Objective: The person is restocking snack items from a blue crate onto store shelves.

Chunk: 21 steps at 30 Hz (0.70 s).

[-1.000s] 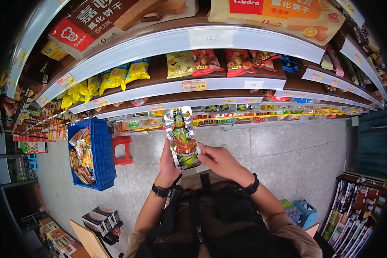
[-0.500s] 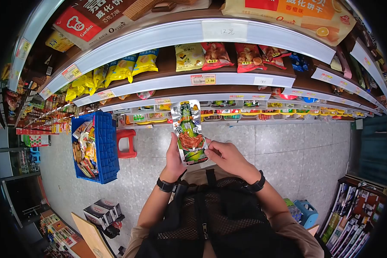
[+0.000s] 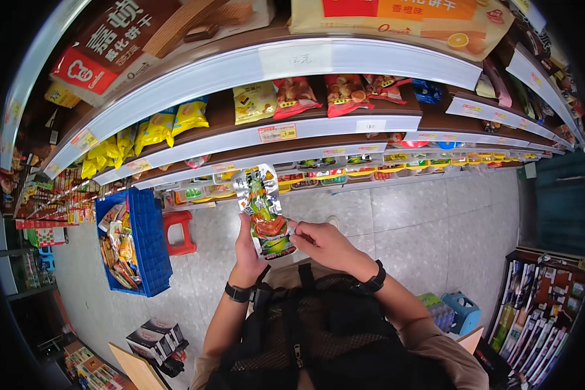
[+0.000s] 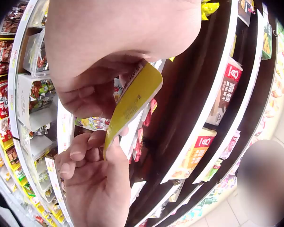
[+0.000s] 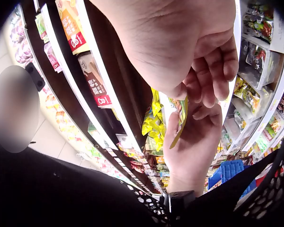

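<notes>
A shiny silver and green snack pouch [image 3: 266, 218] is held upright in front of the body, its printed face toward the head camera. The left hand [image 3: 247, 250] grips its left side, thumb along the edge. At the lower right edge, the right hand [image 3: 328, 246] pinches the pouch between thumb and bent fingers. From the left wrist view the pouch's yellow back [image 4: 132, 101] shows between the two hands. In the right wrist view the pouch [image 5: 181, 120] appears edge-on, partly hidden by the right hand [image 5: 199, 56].
Shelves [image 3: 344, 127] of bagged snacks curve across the front, with small bins below. A blue crate [image 3: 151, 244] of packets stands at the left beside a red stool [image 3: 179, 233]. A blue stool [image 3: 461, 312] and a magazine rack [image 3: 533, 318] are at the right.
The head view has shifted, so shelves, hands and pouch sit further left and slightly lower than half a second ago. Both hands keep their hold on the pouch, which tilts a little more leftward.
</notes>
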Tool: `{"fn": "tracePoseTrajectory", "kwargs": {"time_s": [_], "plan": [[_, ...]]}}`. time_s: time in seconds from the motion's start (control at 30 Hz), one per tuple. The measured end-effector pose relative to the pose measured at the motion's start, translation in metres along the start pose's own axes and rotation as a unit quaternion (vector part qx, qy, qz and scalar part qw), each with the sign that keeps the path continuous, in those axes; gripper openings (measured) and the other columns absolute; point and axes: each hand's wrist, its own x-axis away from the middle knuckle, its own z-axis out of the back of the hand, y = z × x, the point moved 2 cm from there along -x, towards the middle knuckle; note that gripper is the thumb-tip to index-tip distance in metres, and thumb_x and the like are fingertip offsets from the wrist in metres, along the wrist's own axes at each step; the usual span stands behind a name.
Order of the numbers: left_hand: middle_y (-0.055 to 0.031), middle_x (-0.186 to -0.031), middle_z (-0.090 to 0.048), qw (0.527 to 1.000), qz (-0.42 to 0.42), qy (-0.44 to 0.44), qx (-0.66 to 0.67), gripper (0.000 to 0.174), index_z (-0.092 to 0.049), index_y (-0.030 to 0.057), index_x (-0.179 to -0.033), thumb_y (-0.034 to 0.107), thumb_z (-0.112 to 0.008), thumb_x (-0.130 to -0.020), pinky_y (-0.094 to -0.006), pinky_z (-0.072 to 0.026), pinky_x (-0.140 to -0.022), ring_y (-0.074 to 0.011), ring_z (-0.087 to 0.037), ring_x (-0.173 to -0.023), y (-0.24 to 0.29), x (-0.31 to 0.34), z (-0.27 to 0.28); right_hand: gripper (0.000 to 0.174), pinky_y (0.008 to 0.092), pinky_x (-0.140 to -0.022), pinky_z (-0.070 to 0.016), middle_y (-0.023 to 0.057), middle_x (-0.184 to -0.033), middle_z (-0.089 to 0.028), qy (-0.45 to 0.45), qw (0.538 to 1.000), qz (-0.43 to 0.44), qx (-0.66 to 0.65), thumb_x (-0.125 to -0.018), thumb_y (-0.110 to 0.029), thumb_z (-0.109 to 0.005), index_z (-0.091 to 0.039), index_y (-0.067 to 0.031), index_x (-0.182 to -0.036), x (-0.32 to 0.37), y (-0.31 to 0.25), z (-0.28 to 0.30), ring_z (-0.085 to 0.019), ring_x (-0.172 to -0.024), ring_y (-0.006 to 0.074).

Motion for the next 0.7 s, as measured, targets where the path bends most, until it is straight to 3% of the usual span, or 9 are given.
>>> {"fn": "tracePoseTrajectory", "kwargs": {"time_s": [0.13, 0.23, 0.27, 0.4, 0.5, 0.6, 0.63, 0.67, 0.7], "plan": [[-0.0125, -0.122, -0.061, 1.0, 0.016, -0.008, -0.01, 0.063, -0.046, 0.0062, -0.133, 0.057, -0.029, -0.101, -0.0419, -0.05, -0.095, -0.0266, -0.062, -0.109, -0.011, -0.013, 0.004, 0.023, 0.0423, -0.063, -0.0482, 0.0168, -0.078, -0.066, -0.011, 0.999, -0.016, 0.039, -0.095, -0.024, -0.057, -0.058, -0.0011, -0.096, 0.003, -0.004, 0.015, -0.064, -0.072, 0.0356], [-0.0112, -0.122, -0.061, 0.999, 0.015, 0.017, -0.03, 0.061, -0.047, 0.0066, -0.132, 0.057, -0.029, -0.101, -0.0401, -0.0491, -0.096, -0.025, -0.062, -0.109, -0.027, -0.03, 0.006, 0.023, 0.0356, -0.062, -0.0495, 0.0139, -0.08, -0.068, 0.037, 0.999, -0.03, 0.015, -0.095, -0.024, -0.057, -0.057, -0.0023, -0.101, 0.01, 0.005, 0.027, -0.066, -0.071, 0.029], [-0.0161, -0.117, -0.064, 0.997, 0.021, 0.061, -0.037, 0.063, -0.048, 0.0042, -0.13, 0.057, -0.028, -0.101, -0.042, -0.0508, -0.094, -0.0287, -0.063, -0.107, -0.036, -0.037, 0.008, 0.025, 0.0331, -0.065, -0.0511, 0.0128, -0.083, -0.069, 0.026, 0.999, -0.042, 0.013, -0.095, -0.023, -0.058, -0.054, -0.0029, -0.11, 0.012, 0.01, 0.034, -0.066, -0.071, 0.0278], [-0.0128, -0.12, -0.063, 0.995, 0.065, 0.05, -0.053, 0.063, -0.048, 0.0056, -0.13, 0.057, -0.029, -0.1, -0.0404, -0.0499, -0.095, -0.0259, -0.062, -0.109, -0.066, -0.066, 0.001, 0.025, 0.0322, -0.066, -0.0512, 0.0118, -0.084, -0.069, 0.016, 0.996, -0.08, -0.022, -0.095, -0.018, -0.057, -0.052, -0.003, -0.114, 0.026, 0.049, 0.054, -0.067, -0.071, 0.0226], [-0.0109, -0.12, -0.063, 0.989, 0.082, 0.096, -0.08, 0.062, -0.048, 0.0066, -0.132, 0.057, -0.03, -0.1, -0.0391, -0.0496, -0.095, -0.0237, -0.062, -0.109, -0.1, -0.092, 0.002, 0.023, 0.0305, -0.068, -0.0513, 0.0096, -0.084, -0.069, 0.005, 0.993, -0.087, -0.077, -0.095, -0.014, -0.055, -0.05, -0.0038, -0.116, 0.037, 0.096, 0.068, -0.066, -0.07, 0.017], [-0.0086, -0.12, -0.063, 0.986, 0.1, 0.072, -0.112, 0.057, -0.051, 0.005, -0.13, 0.052, -0.034, -0.102, -0.0372, -0.0493, -0.096, -0.0208, -0.062, -0.109, -0.134, -0.115, 0.009, 0.023, 0.028, -0.067, -0.0505, 0.0077, -0.085, -0.067, 0.002, 0.97, -0.137, -0.203, -0.096, -0.012, -0.054, -0.051, -0.005, -0.117, 0.04, 0.131, 0.087, -0.063, -0.069, 0.0129], [-0.008, -0.121, -0.063, 0.982, 0.117, 0.044, -0.14, 0.054, -0.051, 0.0041, -0.129, 0.049, -0.035, -0.103, -0.0368, -0.0492, -0.096, -0.0203, -0.062, -0.109, -0.143, -0.121, 0.007, 0.023, 0.0267, -0.065, -0.0498, 0.0071, -0.085, -0.066, 0.005, 0.947, -0.183, -0.262, -0.096, -0.013, -0.055, -0.051, -0.0055, -0.118, 0.039, 0.143, 0.095, -0.062, -0.067, 0.0121], [-0.0077, -0.122, -0.062, 0.972, 0.147, 0.076, -0.165, 0.047, -0.053, 0.0026, -0.128, 0.041, -0.042, -0.103, -0.0359, -0.049, -0.096, -0.0194, -0.062, -0.109, -0.152, -0.124, 0.007, 0.024, 0.0253, -0.063, -0.049, 0.0064, -0.086, -0.065, 0.007, 0.919, -0.228, -0.32, -0.096, -0.013, -0.056, -0.051, -0.0059, -0.118, 0.039, 0.154, 0.102, -0.062, -0.066, 0.0113], [-0.0077, -0.122, -0.062, 0.972, 0.145, 0.078, -0.165, 0.047, -0.053, 0.0026, -0.128, 0.041, -0.042, -0.103, -0.0359, -0.049, -0.096, -0.0194, -0.062, -0.109, -0.161, -0.128, 0.007, 0.024, 0.0253, -0.063, -0.049, 0.0064, -0.086, -0.065, 0.004, 0.92, -0.228, -0.32, -0.096, -0.013, -0.056, -0.051, -0.0059, -0.118, 0.039, 0.166, 0.106, -0.062, -0.066, 0.0113]]}}
